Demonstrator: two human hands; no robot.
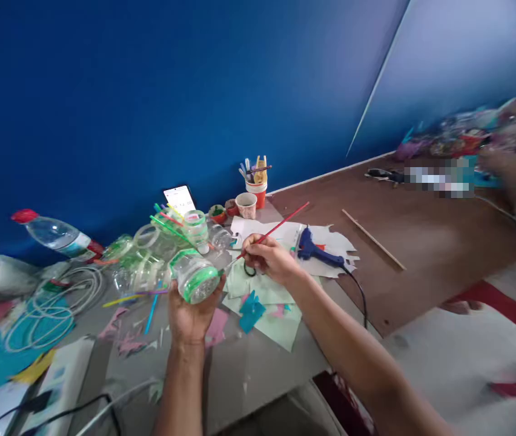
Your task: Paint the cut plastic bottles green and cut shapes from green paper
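My left hand [197, 318] is wrapped round a clear plastic cup [198, 283], which it holds tilted on its side above the table. Bands of green paint run around the cup near both of its ends. In my right hand [264, 257] is a thin red-handled paintbrush [285, 219], pinched between the fingers. The brush tip reaches to the cup's green band at the right side; whether it touches is hard to tell. Beyond the cup stands another clear container [195, 225] with green on it.
A blue glue gun [317, 249] lies on cut white paper, its cord trailing right. Small paint pots [217, 213], a paper cup [246, 206] and a phone [180, 198] stand by the wall. A bottle [60, 236] and coiled cable [65, 303] lie left; a wooden stick [373, 239] lies right.
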